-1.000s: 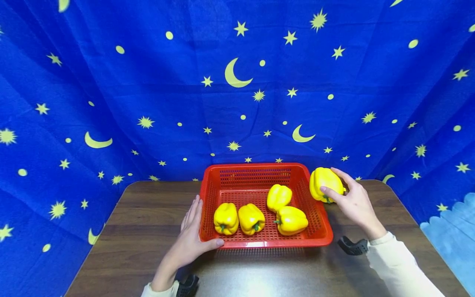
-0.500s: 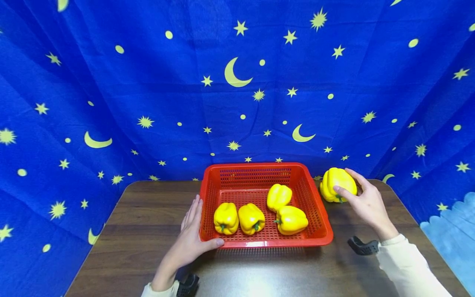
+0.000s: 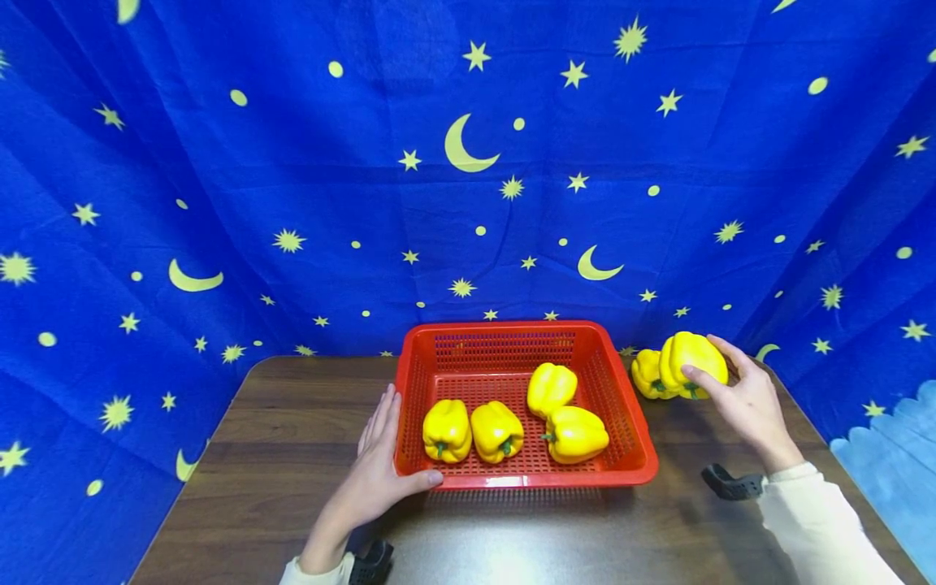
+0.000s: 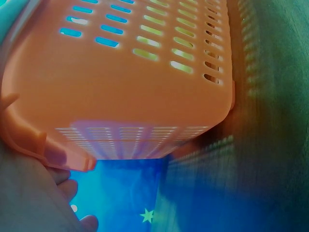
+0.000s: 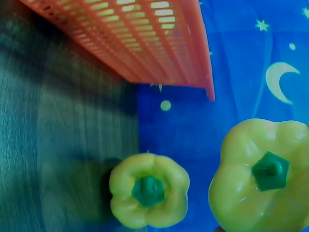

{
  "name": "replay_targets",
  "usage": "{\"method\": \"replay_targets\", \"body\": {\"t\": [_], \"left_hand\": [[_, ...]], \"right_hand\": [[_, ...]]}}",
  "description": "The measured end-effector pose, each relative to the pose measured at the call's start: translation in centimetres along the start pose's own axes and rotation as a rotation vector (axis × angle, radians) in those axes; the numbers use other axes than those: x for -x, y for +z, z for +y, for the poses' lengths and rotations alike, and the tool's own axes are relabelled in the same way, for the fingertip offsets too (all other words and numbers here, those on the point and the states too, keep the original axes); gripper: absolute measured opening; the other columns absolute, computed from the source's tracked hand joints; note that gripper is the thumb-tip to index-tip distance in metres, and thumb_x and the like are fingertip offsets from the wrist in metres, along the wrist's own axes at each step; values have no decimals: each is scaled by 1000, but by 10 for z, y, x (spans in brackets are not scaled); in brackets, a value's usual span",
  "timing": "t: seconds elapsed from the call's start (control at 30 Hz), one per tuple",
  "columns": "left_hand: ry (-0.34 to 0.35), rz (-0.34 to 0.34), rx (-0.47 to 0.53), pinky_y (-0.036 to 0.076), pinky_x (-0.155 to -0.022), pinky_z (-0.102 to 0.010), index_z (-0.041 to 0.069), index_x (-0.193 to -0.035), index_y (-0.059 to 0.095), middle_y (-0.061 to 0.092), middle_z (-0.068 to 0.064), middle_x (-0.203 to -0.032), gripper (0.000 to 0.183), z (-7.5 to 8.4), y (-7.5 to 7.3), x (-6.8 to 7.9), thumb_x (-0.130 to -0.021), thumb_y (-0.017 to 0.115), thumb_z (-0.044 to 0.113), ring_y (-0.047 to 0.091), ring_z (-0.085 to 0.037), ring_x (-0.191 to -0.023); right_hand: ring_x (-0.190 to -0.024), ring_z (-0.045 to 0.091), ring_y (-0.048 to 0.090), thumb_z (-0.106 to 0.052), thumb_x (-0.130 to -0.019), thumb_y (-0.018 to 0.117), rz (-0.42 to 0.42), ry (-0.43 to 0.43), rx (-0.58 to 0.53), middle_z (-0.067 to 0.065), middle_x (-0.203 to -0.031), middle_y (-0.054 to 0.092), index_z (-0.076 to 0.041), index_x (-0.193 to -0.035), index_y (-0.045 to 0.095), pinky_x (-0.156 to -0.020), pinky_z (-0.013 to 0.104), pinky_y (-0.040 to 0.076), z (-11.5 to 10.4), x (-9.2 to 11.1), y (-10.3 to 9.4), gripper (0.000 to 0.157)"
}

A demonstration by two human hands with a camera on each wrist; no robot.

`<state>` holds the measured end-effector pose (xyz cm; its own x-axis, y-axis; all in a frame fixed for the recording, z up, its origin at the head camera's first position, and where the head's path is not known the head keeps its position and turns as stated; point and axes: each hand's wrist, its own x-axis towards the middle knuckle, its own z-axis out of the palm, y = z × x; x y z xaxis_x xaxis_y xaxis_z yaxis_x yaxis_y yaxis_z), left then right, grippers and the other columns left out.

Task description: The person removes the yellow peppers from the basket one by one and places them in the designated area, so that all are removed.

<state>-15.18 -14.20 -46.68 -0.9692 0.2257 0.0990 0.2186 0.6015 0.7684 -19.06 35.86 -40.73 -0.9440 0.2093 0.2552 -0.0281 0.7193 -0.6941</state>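
Observation:
In the head view, my right hand (image 3: 749, 404) holds a yellow bell pepper (image 3: 693, 363) between thumb and fingers, right of the red basket. Just left of it, partly hidden behind it, a second bell pepper (image 3: 647, 375) sits on the table. The right wrist view shows both green stems, the held pepper (image 5: 256, 193) apart from the resting one (image 5: 149, 205). My left hand (image 3: 376, 467) rests on the near left corner of the basket (image 3: 526, 481), fingers straight along its left side, thumb on the front rim. Several yellow bell peppers (image 3: 497, 431) lie inside the basket.
The brown wooden table (image 3: 307, 431) runs under everything. A blue cloth (image 3: 351, 179) with yellow stars and moons hangs right behind the basket and around the sides. Black wrist mounts (image 3: 731, 483) sit under both wrists.
My right hand has carried its bell pepper rightward, away from the basket's right rim. The pepper on the table, mostly hidden before, has come into view. My left hand has stayed put.

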Motion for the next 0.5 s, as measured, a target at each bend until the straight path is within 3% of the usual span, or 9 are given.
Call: {"method": "replay_targets", "body": {"t": [0.17,0.5], "left_hand": [[13,2,-8,4,-114,-71,8,-162,5,-5,-10,-169,124,0,-1,0,-76,82,53,1,-37,-153],[26,9,-19,5,-114,-71,6,-162,5,-4,-11,-169,126,-2,-1,1,-75,82,54,2,-38,-153]], "right_hand": [[-91,-20,38,-37,-94,71,3,26,-38,33,-138,53,-1,-153,39,-72,1,35,9,-4,-3,76],[-95,-17,41,-38,-95,69,-4,80,-76,34,-143,48,3,-153,33,-73,1,34,30,-11,-4,80]]}}
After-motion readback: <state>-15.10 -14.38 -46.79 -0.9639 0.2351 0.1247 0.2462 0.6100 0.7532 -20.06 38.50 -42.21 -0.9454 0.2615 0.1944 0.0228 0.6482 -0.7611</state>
